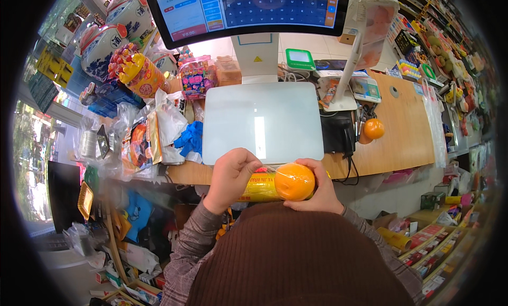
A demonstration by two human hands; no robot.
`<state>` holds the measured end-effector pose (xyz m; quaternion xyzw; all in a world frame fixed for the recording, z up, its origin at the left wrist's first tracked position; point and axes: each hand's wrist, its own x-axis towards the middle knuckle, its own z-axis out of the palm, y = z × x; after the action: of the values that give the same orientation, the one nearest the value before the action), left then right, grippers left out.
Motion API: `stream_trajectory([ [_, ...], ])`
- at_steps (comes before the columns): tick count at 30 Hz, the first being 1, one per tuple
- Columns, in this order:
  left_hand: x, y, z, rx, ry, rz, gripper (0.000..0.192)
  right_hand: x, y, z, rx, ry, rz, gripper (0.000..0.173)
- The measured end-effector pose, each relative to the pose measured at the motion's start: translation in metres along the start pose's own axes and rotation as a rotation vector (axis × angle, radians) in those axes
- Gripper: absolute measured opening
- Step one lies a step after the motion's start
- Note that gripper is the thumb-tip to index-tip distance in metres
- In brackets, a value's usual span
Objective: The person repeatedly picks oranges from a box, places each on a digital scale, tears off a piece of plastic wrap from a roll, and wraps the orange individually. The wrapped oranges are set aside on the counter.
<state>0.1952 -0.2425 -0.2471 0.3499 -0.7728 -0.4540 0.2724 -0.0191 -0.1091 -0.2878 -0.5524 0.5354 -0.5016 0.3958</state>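
Close to my body, my right hand [317,187] grips an orange [294,182] that has shiny clear film over its skin. My left hand [234,178] pinches a stretched strand of that film between thumb and fingers, just left of the fruit. Behind the orange and between my hands lies a yellow roll of cling wrap [260,187] with red lettering, partly hidden by both. The white weighing plate of a checkout scale [238,119] is right beyond my hands. A second orange [374,128] rests on the wooden counter [412,135] to the right.
A touchscreen [254,12] stands over the scale. Left are crumpled blue plastic [190,139], a snack bag [143,141], a lollipop tub [145,78] and a candy jar [197,78]. On the right sit a white stand [343,101], a black device with a cable [339,131] and pens [359,117].
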Motion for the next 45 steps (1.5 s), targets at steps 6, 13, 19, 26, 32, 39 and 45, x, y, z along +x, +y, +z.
stream_trajectory([
  [6, 0.003, -0.020, 0.051, -0.710, 0.179, -0.099, 0.023, 0.000, -0.003, 0.005, 0.115, -0.032, 0.057, 0.089],
  [13, 0.001, -0.042, 0.082, -0.923, -0.065, -0.441, 0.026, -0.003, -0.006, 0.007, 0.092, -0.121, 0.046, 0.085],
  [19, -0.005, -0.044, 0.080, -0.987, -0.193, -0.586, 0.019, -0.004, -0.008, 0.006, 0.081, -0.197, 0.019, 0.083],
  [26, -0.035, -0.059, 0.088, -0.589, -0.262, -0.237, 0.030, 0.006, -0.025, 0.001, 0.128, -0.353, 0.115, 0.084],
  [32, -0.011, -0.050, 0.022, -0.320, -0.154, -0.529, 0.044, 0.017, -0.008, -0.010, 0.192, -0.406, 0.179, 0.085],
  [39, -0.016, 0.017, 0.022, -0.319, -0.386, -0.192, 0.081, 0.034, -0.012, -0.011, 0.206, -0.443, 0.316, 0.098],
  [45, -0.012, 0.008, 0.027, -0.607, -0.389, -0.354, 0.078, 0.024, -0.012, -0.015, 0.304, -0.417, 0.314, 0.106],
])
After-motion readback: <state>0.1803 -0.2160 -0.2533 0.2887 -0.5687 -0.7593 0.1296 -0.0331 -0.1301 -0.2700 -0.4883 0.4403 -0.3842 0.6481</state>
